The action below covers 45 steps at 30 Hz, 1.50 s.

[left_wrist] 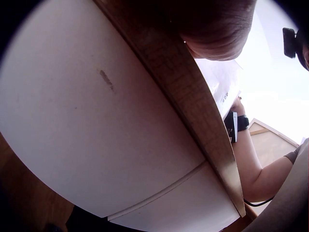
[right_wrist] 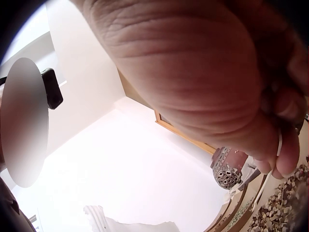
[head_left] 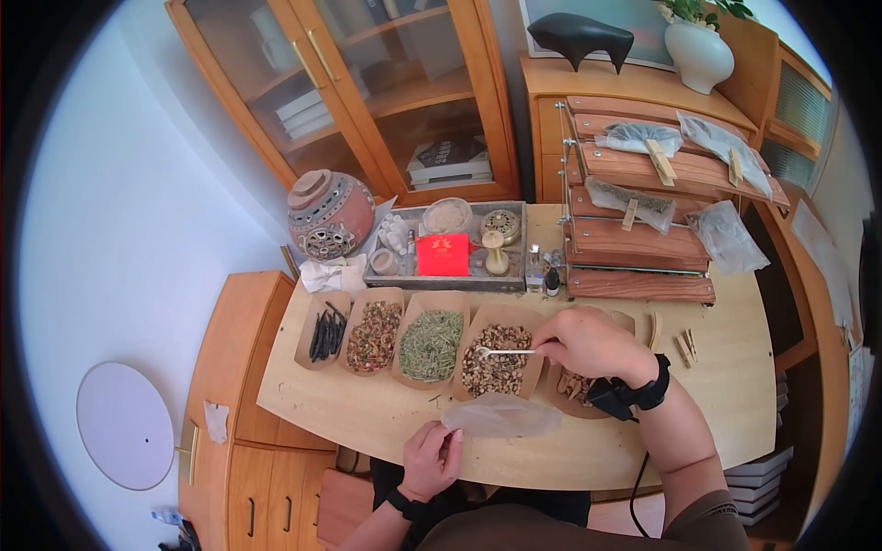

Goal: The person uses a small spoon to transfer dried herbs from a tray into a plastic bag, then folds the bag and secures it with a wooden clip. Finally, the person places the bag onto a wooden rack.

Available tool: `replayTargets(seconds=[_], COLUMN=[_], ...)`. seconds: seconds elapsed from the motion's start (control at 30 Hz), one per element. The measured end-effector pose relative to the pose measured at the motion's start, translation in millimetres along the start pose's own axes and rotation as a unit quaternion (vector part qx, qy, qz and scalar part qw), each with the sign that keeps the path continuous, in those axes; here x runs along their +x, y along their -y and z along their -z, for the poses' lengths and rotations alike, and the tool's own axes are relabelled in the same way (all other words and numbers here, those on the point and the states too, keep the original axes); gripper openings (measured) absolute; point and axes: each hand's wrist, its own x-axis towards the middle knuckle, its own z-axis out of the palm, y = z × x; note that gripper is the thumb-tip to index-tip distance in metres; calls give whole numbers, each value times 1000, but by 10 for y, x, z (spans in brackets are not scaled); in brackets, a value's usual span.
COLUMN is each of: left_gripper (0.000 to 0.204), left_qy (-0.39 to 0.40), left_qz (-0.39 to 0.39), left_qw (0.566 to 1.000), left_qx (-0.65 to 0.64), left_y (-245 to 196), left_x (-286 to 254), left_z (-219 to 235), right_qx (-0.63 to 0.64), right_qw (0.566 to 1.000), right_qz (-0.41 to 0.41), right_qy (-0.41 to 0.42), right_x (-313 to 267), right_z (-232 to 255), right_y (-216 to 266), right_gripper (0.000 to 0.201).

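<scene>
Scooping w/ the small white spoon (head_left: 511, 352) looks like the step in hand: its bowl is at the L side of the brown bits (head_left: 496, 375), in their paper tray (head_left: 507, 315) on the worktop (head_left: 740, 386). Can't tell if it's loaded; too small. R hand (head_left: 588, 342) has its fingers pinching the handle's end. Prob. best to dip shallow, lift level & not overfill, as chunky bits would likely roll off; a grip nearer the bowl should steady it.

L hand (head_left: 432, 462) has its fingers pinching the L end of the clear bag (head_left: 503, 416), which lies nearly flat just in front of the tray. Can't see which way its mouth faces. I'd spread the mouth wide & bring it right up to the tray before tipping, so strays drop back in.

Wrist cam (head_left: 609, 399) is over the slices (head_left: 574, 387) just R of the bits; worth lifting that wrist so it doesn't drag. Green sprigs (head_left: 430, 344) are next door L, so steer the spoon away to avoid mixing. Wooden clips (head_left: 685, 349) lie farther R, handy for closing the bag. Behind: rack (head_left: 634, 234) w/ clipped bags, nothing to bother w/ now.
</scene>
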Motion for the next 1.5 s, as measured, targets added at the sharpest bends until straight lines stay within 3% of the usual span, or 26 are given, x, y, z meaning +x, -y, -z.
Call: replayTargets(seconds=[0.9, 1.17, 1.27, 1.5], left_gripper=[10, 11, 9, 11], left_qy=[10, 30, 10, 31], left_qz=[-6, 34, 1, 41], left_qw=[1000, 999, 1000, 999], left_qx=[12, 1, 6, 15], left_y=[-2, -35, 48, 5], left_x=[9, 36, 3, 11], left_z=[21, 41, 13, 92], right_qx=[-50, -71, -45, -36], right_qw=[999, 997, 999, 994], right_qz=[9, 26, 1, -8], right_qy=[-15, -11, -24, -102], right_x=[-67, -23, -9, -12], right_z=[53, -23, 7, 43], right_y=[53, -32, -26, -17], right_gripper=[17, 16, 14, 10])
